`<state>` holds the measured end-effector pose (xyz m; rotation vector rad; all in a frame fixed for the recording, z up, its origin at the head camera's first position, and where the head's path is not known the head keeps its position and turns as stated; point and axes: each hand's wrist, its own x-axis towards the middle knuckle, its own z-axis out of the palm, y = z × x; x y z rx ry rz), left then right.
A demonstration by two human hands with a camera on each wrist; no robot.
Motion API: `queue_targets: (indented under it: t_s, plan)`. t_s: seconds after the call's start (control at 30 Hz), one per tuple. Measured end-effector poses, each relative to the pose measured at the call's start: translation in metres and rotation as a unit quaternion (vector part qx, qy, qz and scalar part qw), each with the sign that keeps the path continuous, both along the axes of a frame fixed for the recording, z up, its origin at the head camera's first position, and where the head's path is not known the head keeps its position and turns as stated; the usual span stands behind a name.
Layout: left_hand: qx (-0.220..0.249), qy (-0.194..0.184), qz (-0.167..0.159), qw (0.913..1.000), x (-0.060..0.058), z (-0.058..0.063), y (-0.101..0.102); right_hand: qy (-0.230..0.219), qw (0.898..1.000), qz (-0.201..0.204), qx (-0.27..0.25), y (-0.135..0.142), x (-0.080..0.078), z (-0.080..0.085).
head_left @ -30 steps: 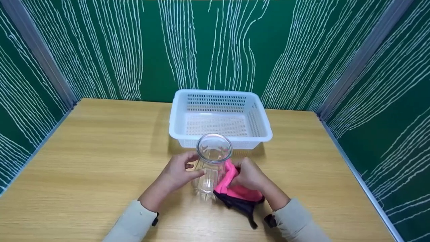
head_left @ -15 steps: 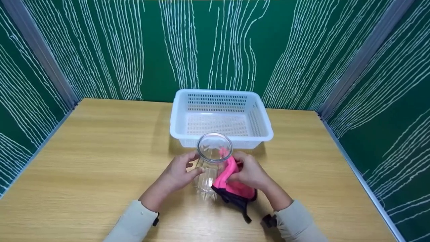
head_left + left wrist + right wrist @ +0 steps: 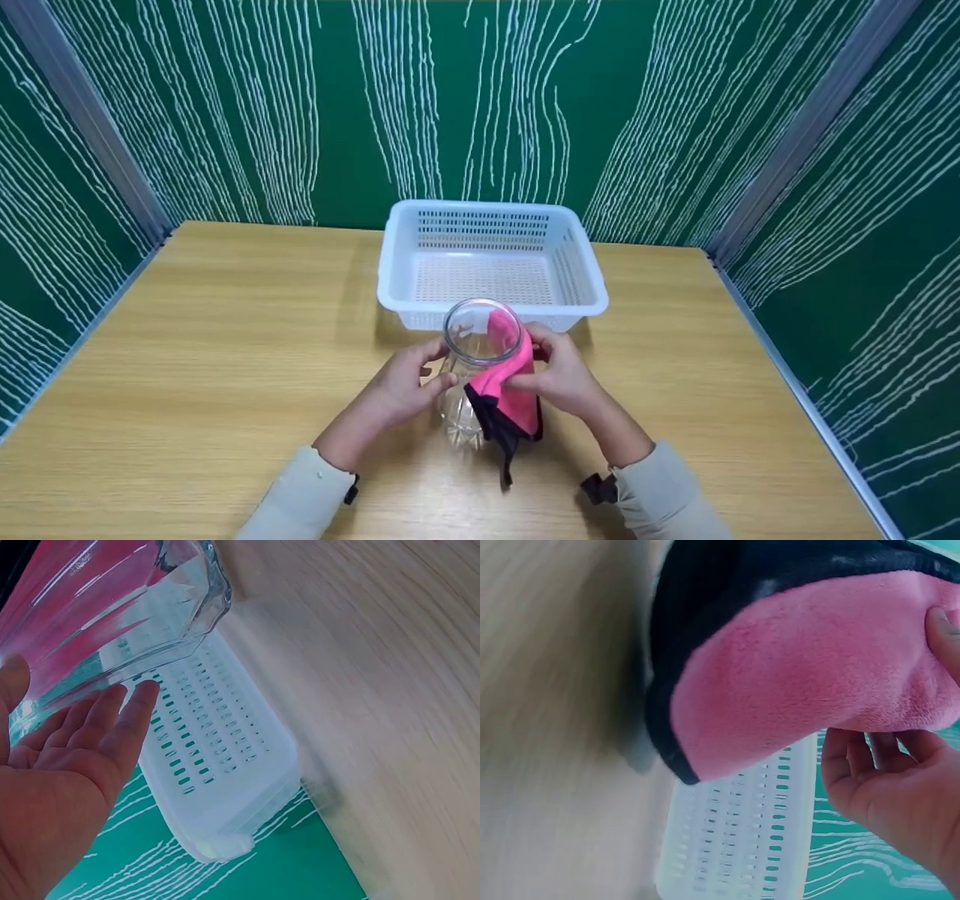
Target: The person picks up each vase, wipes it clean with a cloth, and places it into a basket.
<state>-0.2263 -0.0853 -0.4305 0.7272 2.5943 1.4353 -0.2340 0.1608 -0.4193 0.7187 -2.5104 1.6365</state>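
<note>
A clear glass jar (image 3: 459,409) with a round rim and faceted base is at the middle of the wooden table. My left hand (image 3: 405,380) holds its left side between thumb and fingers; in the left wrist view the fingertips (image 3: 142,701) meet the glass. At the jar's right, my right hand (image 3: 562,375) grips a fluffy pink cloth (image 3: 517,397) with black edging. The cloth lies against the jar's right side, its upper end beside the rim. A black strip hangs from its lower corner. Pink shows through the glass in the left wrist view.
A white slotted plastic basket (image 3: 390,292) stands just behind the jar. Green walls (image 3: 480,97) with white wavy lines enclose the wooden table (image 3: 225,337) at the back and both sides.
My right hand has brought the pink cloth up and leftward along the jar's side, and its lower black edge has swung left. My left hand keeps its hold, nearly still.
</note>
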Motion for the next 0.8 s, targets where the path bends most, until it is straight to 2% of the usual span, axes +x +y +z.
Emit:
queue_targets:
  t_s: [0.17, 0.3, 0.43, 0.57, 0.67, 0.8]
  plan:
    - [0.010, -0.001, 0.000, 1.0000, 0.000, -0.002, -0.001, 0.006, 0.998, -0.008, 0.069, -0.002, 0.003, -0.005]
    - [0.009, -0.001, 0.001, 1.0000, 0.000, -0.004, 0.000, -0.033, 0.995, 0.008, 0.097, 0.000, 0.000, -0.012]
    - [0.025, -0.011, -0.006, 0.9996, 0.000, -0.005, -0.001, -0.055, 0.987, 0.017, 0.153, 0.001, -0.003, -0.018]
    - [0.051, -0.021, -0.014, 0.9984, 0.001, -0.006, 0.000, -0.039, 0.976, 0.019, 0.212, 0.002, -0.005, -0.026]
    - [0.064, -0.017, -0.015, 0.9977, 0.004, -0.005, 0.003, -0.023, 0.973, 0.024, 0.227, 0.004, -0.007, -0.031]
    - [0.068, -0.025, 0.009, 0.9974, 0.005, -0.003, 0.007, -0.027, 0.977, 0.032, 0.207, 0.007, -0.007, -0.034]
